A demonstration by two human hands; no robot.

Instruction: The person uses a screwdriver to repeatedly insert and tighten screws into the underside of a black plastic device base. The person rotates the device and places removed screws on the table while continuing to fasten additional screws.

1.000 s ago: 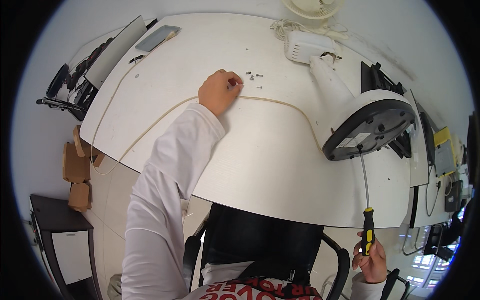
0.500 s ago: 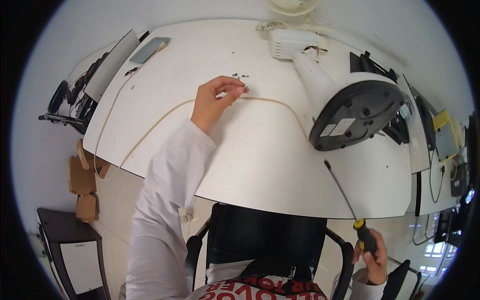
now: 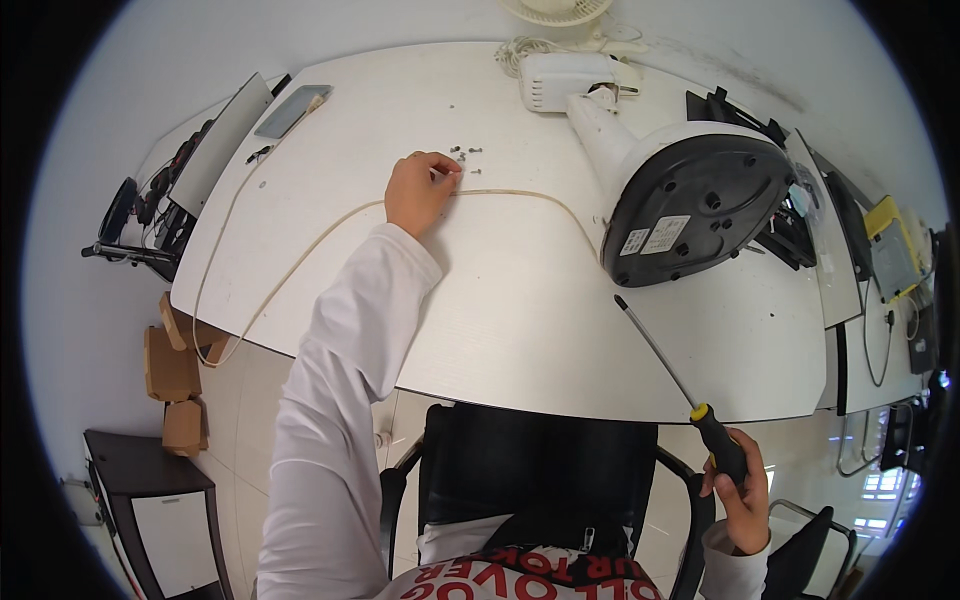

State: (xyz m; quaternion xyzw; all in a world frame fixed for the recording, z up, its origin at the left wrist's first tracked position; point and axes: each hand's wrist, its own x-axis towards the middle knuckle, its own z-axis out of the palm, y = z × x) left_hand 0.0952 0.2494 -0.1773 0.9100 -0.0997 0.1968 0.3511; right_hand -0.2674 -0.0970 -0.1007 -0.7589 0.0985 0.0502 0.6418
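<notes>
My right hand (image 3: 742, 492) is closed round the black and yellow handle of a screwdriver (image 3: 660, 352). Its long metal shaft slants up to the left, the tip near the black base of a white table appliance with a tapered neck (image 3: 690, 215). That appliance lies on its side, its underside turned toward me. My left hand (image 3: 420, 192) is over the white table, fingers loosely curled and apart, with nothing visible in them. Just beyond its fingertips lie several small screws (image 3: 475, 150), and one separate screw (image 3: 476, 171) rests closest to the hand.
A beige cable (image 3: 320, 240) loops across the table (image 3: 520, 330), passing under my left hand and over the front edge. A grey tray (image 3: 293, 110) lies at the back left. Black stands (image 3: 790, 235) are at the right, a chair (image 3: 540, 465) in front, and cardboard boxes (image 3: 172, 362) on the floor.
My left hand has let go of a small screw, which now lies on the table, and has drawn back slightly left. The screwdriver in my right hand has moved a little up and left.
</notes>
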